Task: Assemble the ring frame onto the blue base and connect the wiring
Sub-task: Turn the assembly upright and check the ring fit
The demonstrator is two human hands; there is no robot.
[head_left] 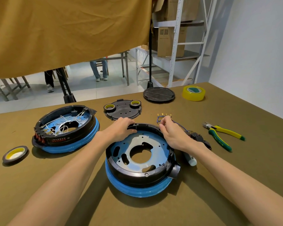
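Bare forearms reach in from the bottom edge, cut off by the frame, over the olive worktop (59,185). Between them the blue base (137,190) carries the black ring frame (137,174) seated on top. At the frame's far rim, the left hand (121,128) curls over the edge and grips it; the right hand (173,134) pinches the blue wires (159,119), hiding part of the black switch block (201,139). Writing on the green-and-yellow pliers (222,136) is too blurred to read.
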